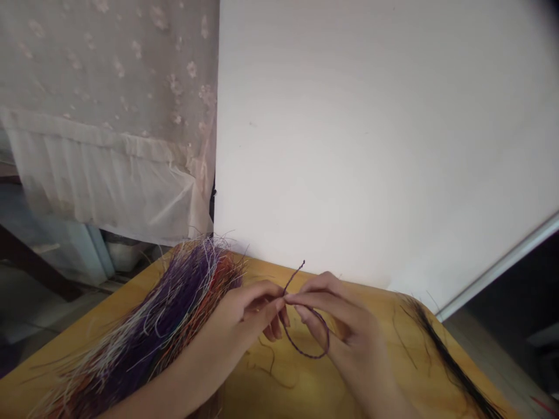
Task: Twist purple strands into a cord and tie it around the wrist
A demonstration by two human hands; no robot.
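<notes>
A thin twisted purple cord (306,354) is bent into a loop between my two hands above the wooden table. My left hand (257,308) pinches it near the crossing, and one short end sticks up past the fingertips. From the other side my right hand (338,311) pinches the cord at the same spot, thumb and fingertips meeting those of the left. The loop hangs below the pinch and passes by the right thumb. Fingers cover the crossing itself, so I cannot tell whether it is knotted.
On the table (262,401), a thick bundle of purple, white and orange strands (174,314) lies at left, partly under my left forearm. Black strands (441,349) lie along the right side. A white panel (371,145) stands behind; a flowered curtain (109,116) hangs at back left.
</notes>
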